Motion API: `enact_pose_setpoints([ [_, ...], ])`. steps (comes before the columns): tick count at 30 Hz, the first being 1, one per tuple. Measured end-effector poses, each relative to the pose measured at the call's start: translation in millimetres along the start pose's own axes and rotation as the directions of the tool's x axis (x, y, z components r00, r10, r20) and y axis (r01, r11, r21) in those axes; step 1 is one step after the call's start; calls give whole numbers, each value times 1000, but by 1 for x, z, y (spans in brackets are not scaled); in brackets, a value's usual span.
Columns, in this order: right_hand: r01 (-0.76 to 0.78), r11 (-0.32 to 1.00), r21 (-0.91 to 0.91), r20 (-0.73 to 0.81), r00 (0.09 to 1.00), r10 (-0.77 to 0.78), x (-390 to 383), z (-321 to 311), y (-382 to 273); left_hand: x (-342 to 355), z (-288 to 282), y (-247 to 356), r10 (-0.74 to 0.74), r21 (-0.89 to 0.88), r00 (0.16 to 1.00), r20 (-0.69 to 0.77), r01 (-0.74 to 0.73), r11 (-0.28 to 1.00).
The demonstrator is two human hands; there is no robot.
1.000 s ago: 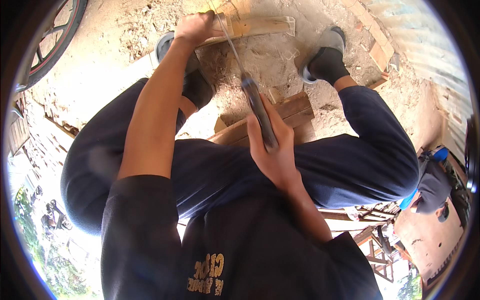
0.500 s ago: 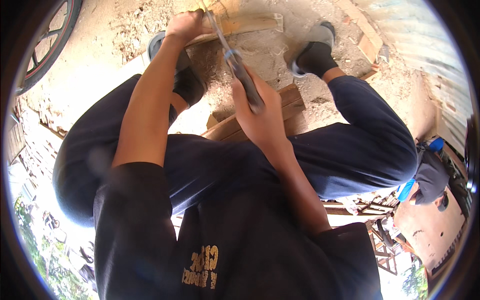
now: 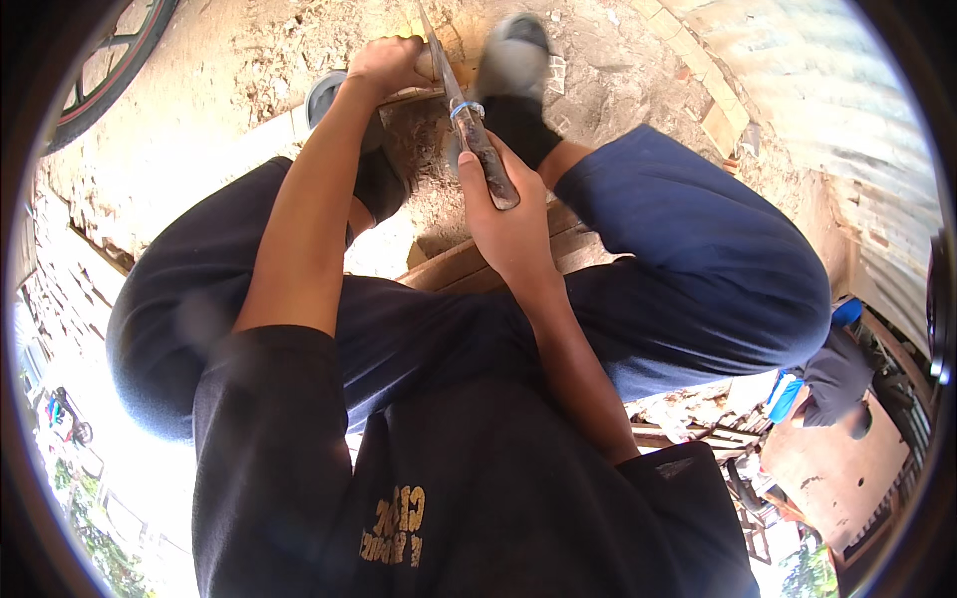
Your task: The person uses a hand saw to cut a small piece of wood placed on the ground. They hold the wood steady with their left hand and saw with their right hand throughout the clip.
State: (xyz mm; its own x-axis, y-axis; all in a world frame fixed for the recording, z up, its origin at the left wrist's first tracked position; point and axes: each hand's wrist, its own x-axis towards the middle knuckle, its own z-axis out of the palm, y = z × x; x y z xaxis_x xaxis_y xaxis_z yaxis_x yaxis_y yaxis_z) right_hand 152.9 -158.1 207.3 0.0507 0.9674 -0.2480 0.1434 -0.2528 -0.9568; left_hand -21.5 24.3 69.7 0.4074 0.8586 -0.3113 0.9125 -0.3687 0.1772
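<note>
My right hand is wrapped round the worn dark handle of a long-bladed knife, with the thumb laid along it. A light blue band circles the knife where handle and blade meet, and the narrow blade points away from me. Beyond the handle on the left, my left hand is closed on the end of a pale piece of wood, close beside the blade. My right shoe is at the wood's right side and hides much of it. My left shoe is below the left hand.
A timber block lies on the dirt ground between my legs. A wheel stands at the upper left. Along the right runs a corrugated metal sheet, with wooden strips beside it. Another person is at a board on the right.
My right foot has swung left, in to the wood. The knife has turned more upright, and my right hand has shifted slightly left. My left hand keeps its hold on the wood.
</note>
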Motion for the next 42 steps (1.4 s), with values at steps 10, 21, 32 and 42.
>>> enact_pose_setpoints([
  [10,36,997,-68,0,999,-36,6,-4,-1,5,5,-1,21,-5,1000,0,-21,1000],
  [21,86,972,-220,43,996,-78,-34,-25,-2,5,8,-2,11,21,998,-62,-10,1000],
  [32,108,972,-210,-45,992,-119,-43,-9,-5,10,13,-3,-35,49,993,-109,41,998],
  [42,57,970,-236,-15,998,-62,-61,-11,-1,8,19,2,-51,72,995,-90,58,996],
])
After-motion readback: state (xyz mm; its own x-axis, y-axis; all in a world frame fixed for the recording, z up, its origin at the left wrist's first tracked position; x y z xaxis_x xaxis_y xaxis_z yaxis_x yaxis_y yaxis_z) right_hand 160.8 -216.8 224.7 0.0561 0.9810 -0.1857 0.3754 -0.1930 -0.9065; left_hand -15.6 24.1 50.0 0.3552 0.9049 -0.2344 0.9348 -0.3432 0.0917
